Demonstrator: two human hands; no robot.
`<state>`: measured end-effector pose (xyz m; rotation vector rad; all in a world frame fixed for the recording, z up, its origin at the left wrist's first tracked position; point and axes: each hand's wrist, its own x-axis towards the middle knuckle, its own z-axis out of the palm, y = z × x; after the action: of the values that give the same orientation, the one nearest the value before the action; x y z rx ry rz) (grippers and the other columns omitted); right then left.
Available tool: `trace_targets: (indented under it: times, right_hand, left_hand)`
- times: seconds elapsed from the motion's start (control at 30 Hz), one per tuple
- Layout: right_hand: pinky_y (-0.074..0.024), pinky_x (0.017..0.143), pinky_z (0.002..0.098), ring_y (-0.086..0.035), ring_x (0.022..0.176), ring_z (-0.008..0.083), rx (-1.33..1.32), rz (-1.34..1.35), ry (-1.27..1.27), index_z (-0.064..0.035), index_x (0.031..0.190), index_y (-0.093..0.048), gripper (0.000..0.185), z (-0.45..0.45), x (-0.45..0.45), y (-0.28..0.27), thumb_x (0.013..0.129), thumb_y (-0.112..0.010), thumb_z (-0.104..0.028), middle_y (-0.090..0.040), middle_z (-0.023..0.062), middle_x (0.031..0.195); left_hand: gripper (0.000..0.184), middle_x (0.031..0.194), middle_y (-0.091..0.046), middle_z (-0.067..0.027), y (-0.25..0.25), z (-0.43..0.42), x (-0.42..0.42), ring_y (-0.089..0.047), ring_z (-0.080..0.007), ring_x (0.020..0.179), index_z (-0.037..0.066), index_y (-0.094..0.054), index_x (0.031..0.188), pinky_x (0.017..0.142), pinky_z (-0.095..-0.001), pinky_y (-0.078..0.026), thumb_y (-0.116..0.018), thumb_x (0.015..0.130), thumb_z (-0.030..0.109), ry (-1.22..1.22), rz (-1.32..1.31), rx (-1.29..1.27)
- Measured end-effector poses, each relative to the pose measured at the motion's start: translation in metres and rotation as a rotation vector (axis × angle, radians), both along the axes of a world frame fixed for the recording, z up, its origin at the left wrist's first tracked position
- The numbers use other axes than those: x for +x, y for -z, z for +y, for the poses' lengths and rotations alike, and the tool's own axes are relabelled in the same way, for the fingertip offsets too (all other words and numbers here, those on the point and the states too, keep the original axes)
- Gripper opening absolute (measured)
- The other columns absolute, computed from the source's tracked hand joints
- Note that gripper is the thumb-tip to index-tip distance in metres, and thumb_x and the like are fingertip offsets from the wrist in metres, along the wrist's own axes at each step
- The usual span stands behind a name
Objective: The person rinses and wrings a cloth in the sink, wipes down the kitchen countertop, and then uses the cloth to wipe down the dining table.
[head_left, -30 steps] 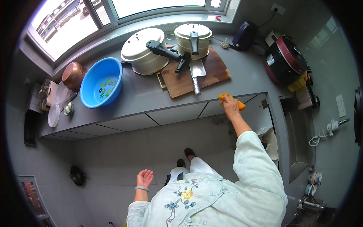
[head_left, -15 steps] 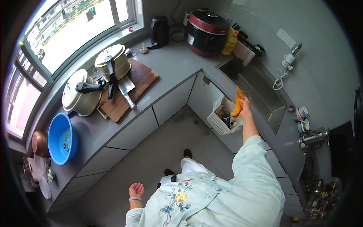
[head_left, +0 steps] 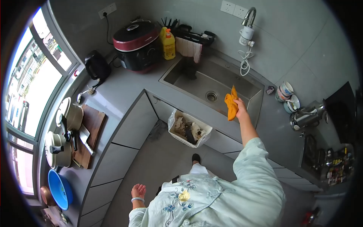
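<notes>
An orange cloth point(head_left: 231, 105) is gripped in my right hand point(head_left: 241, 108), over the front rim of the steel sink point(head_left: 242, 90). The cloth hangs in folds from my fingers, near the round drain point(head_left: 211, 96). My left hand point(head_left: 138, 191) is low beside my body, palm up with fingers loosely curled and apart, and holds nothing. Beyond the sink rises a curved tap point(head_left: 249, 18) with a white unit and a coiled white cable.
A waste bin point(head_left: 202, 140) with rubbish hangs on the cabinet front below the sink. A red-and-black cooker point(head_left: 137, 43) and yellow bottle point(head_left: 168, 45) stand left of the sink. Pots, a cleaver point(head_left: 85, 137) on a cutting board point(head_left: 95, 122) and a blue basin point(head_left: 60, 190) line the left counter.
My view and body have turned right towards the sink. My right hand, still holding the orange cloth, has come over the sink's front edge. My left hand remains low.
</notes>
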<state>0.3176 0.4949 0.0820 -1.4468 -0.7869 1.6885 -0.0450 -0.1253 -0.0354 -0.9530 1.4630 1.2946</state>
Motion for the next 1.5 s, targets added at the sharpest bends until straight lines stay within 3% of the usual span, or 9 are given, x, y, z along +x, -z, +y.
trace_targets:
  times: [0.23, 0.37, 0.63, 0.77, 0.97, 1.07, 1.13, 1.2, 1.5]
  right_hand:
    - [-0.0425, 0.088, 0.0314, -0.052, 0.104, 0.0221, 0.105, -0.329, -0.146, -0.0025, 0.122, -0.045, 0.038, 0.077, 0.038, -0.034, 0.084, -0.045, -0.007, -0.050, 0.0105, 0.120]
    - [-0.0304, 0.101, 0.0316, -0.035, 0.124, 0.0270, 0.778, -1.101, -0.308, -0.0009, 0.123, -0.046, 0.045, 0.145, 0.035, -0.072, 0.078, -0.049, -0.006, -0.031, 0.0133, 0.137]
    - [-0.0386, 0.096, 0.0372, -0.041, 0.119, 0.0333, 1.121, -1.347, -0.209, -0.0060, 0.133, -0.032, 0.055, 0.247, 0.005, -0.127, 0.079, -0.045, -0.004, -0.031, 0.0148, 0.138]
    - [-0.0417, 0.092, 0.0382, -0.050, 0.109, 0.0325, 1.019, -1.496, -0.260, -0.0065, 0.131, -0.035, 0.056, 0.267, -0.009, -0.135, 0.077, -0.047, 0.000, -0.033, 0.0029, 0.140]
    - [-0.0425, 0.090, 0.0407, -0.053, 0.104, 0.0309, 0.733, -1.676, -0.524, -0.0054, 0.120, -0.045, 0.043, 0.237, -0.008, -0.116, 0.078, -0.050, -0.004, -0.035, 0.0046, 0.139]
    - [-0.0427, 0.088, 0.0374, -0.053, 0.105, 0.0306, 0.723, -1.441, -0.341, -0.0026, 0.114, -0.050, 0.034, 0.229, 0.017, -0.029, 0.082, -0.048, -0.010, -0.051, 0.0134, 0.122]
    - [-0.0466, 0.081, 0.0354, -0.056, 0.099, 0.0229, 0.178, -0.304, -0.040, -0.0032, 0.116, -0.049, 0.031, 0.190, 0.010, -0.007, 0.086, -0.045, -0.009, -0.058, 0.0099, 0.106]
    - [-0.0434, 0.090, 0.0402, -0.055, 0.103, 0.0251, -0.059, 0.057, 0.192, -0.0050, 0.118, -0.047, 0.030, 0.169, 0.008, 0.035, 0.090, -0.041, -0.014, -0.056, 0.0109, 0.111]
    - [-0.0340, 0.099, 0.0430, -0.045, 0.115, 0.0253, -0.193, 0.580, 0.375, -0.0062, 0.123, -0.043, 0.037, 0.126, -0.049, 0.101, 0.094, -0.030, -0.026, -0.047, 0.0089, 0.124]
  left_hand:
    - [0.018, 0.076, -0.058, -0.0074, -0.010, 0.149, 0.060, -0.061, -0.0225, 0.065, 0.004, -0.053, 0.096, 0.058, -0.0336, -0.049, -0.051, 0.084, 0.017, 0.364, -0.076, 0.116]
    - [0.017, 0.080, -0.060, -0.0088, -0.021, 0.196, 0.073, -0.062, -0.0220, 0.066, 0.003, -0.055, 0.096, 0.058, -0.0330, -0.050, -0.052, 0.084, 0.015, 0.606, 0.072, 0.080]
    - [0.017, 0.074, -0.059, -0.0088, 0.000, 0.207, 0.069, -0.060, -0.0220, 0.065, 0.003, -0.056, 0.095, 0.059, -0.0346, -0.052, -0.055, 0.081, 0.011, 0.708, 0.178, -0.042]
    - [0.016, 0.072, -0.058, -0.0089, 0.011, 0.196, 0.061, -0.059, -0.0221, 0.062, 0.003, -0.056, 0.095, 0.057, -0.0343, -0.051, -0.055, 0.081, 0.011, 0.704, 0.171, -0.076]
    - [0.018, 0.070, -0.057, -0.0092, 0.035, 0.195, 0.049, -0.058, -0.0223, 0.059, 0.002, -0.055, 0.095, 0.055, -0.0352, -0.051, -0.055, 0.080, 0.011, 0.730, 0.143, -0.097]
    - [0.018, 0.070, -0.057, -0.0094, 0.051, 0.197, 0.044, -0.058, -0.0224, 0.059, 0.002, -0.055, 0.095, 0.055, -0.0355, -0.051, -0.055, 0.080, 0.011, 0.720, 0.114, -0.076]
    - [0.018, 0.070, -0.057, -0.0096, 0.063, 0.197, 0.040, -0.058, -0.0225, 0.058, 0.002, -0.055, 0.095, 0.054, -0.0356, -0.051, -0.055, 0.080, 0.011, 0.708, 0.103, -0.060]
    - [0.017, 0.070, -0.057, -0.0099, 0.069, 0.200, 0.036, -0.058, -0.0227, 0.058, 0.002, -0.055, 0.094, 0.053, -0.0350, -0.051, -0.055, 0.080, 0.010, 0.712, 0.100, -0.045]
    - [0.016, 0.073, -0.060, -0.0087, 0.047, 0.221, 0.011, -0.060, -0.0197, 0.059, 0.000, -0.058, 0.093, 0.052, -0.0296, -0.050, -0.052, 0.081, 0.010, 0.740, 0.155, -0.130]
